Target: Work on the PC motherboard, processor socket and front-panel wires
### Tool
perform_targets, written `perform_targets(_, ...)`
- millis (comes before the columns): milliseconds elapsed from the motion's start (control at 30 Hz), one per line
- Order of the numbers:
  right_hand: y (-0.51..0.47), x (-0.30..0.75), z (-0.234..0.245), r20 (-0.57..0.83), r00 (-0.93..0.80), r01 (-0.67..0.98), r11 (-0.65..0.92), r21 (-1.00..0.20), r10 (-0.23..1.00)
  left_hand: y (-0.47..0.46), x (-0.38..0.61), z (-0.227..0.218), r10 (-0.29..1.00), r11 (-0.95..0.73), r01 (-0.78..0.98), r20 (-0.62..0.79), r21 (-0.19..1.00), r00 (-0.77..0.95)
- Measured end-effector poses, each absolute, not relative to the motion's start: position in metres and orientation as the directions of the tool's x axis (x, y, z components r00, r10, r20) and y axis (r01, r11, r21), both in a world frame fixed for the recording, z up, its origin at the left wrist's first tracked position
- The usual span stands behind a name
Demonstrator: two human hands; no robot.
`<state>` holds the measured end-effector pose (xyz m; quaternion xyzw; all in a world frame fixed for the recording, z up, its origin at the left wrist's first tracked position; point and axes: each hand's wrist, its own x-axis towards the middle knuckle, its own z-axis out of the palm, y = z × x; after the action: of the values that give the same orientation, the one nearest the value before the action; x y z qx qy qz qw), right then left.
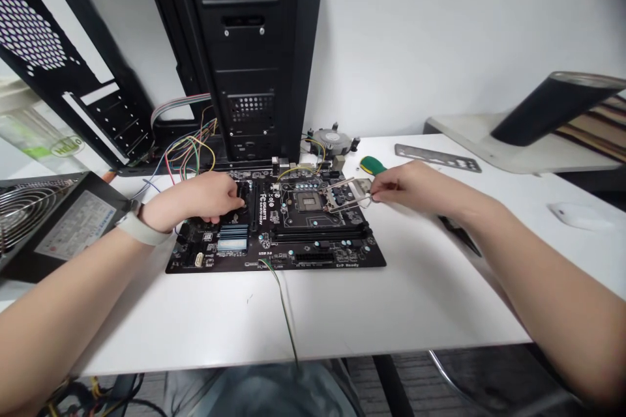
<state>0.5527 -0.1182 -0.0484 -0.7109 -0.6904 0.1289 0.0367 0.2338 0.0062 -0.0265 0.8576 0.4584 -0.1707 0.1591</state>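
Observation:
A black Gigabyte motherboard [317, 259] lies flat on the white table, its CPU socket [309, 201] uncovered. The metal load plate [337, 197] of that socket is swung up toward the right. My right hand [403, 186] pinches the end of the wire socket lever [359, 202] between thumb and fingers. On the board's left part, my left hand [218, 197] rests with curled fingers, gripping around the expansion slots; its fingertips are partly hidden. Just below it is a blue heatsink [233, 238].
Behind the board stands a black computer case [254, 78] with loose coloured wires [193, 153]. A CPU cooler [328, 141], a green-handled screwdriver [372, 165] and an I/O shield [437, 158] lie beyond. A power supply [63, 221] is at left, a white mouse [581, 215] at right.

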Motion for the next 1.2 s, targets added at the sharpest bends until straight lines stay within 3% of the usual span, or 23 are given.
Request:
perform_targets(300,-0.12,0.55,-0.048,-0.047,0.016,0.983,-0.024,-0.184,0.999,0.004,0.233,-0.025,0.719,-0.588,0.803,-0.391,0.097,0.574)
perform_targets(367,-0.12,0.554,-0.048,0.041,0.022,0.987,-0.015,-0.161,0.999,0.003,0.233,-0.025,0.717,-0.601,0.794,-0.377,0.092,0.587)
perform_targets(500,-0.123,0.559,-0.05,0.345,-0.085,0.986,0.128,-0.105,0.935,-0.001,0.232,-0.025,0.727,-0.637,0.77,-0.302,0.04,0.617)
perform_targets(633,-0.13,0.549,-0.049,0.481,-0.254,0.952,0.304,-0.028,0.839,-0.016,0.229,-0.024,0.761,-0.649,0.758,-0.073,-0.068,0.645)
perform_targets(733,-0.136,0.534,-0.049,0.51,-0.36,0.912,0.411,0.014,0.781,-0.038,0.225,-0.026,0.755,-0.65,0.76,0.096,-0.021,0.648)
perform_targets(867,-0.143,0.516,-0.051,0.493,-0.458,0.849,0.529,-0.005,0.74,-0.07,0.217,-0.043,0.549,-0.836,0.525,0.251,0.16,0.797)
perform_targets(1033,-0.149,0.508,-0.054,0.408,-0.493,0.832,0.553,-0.035,0.768,-0.083,0.207,-0.061,0.357,-0.934,0.337,0.284,0.116,0.89)
perform_targets(1200,-0.149,0.509,-0.059,0.413,-0.512,0.838,0.544,0.045,0.753,-0.081,0.204,-0.059,0.312,-0.945,0.258,0.324,0.2,0.893)
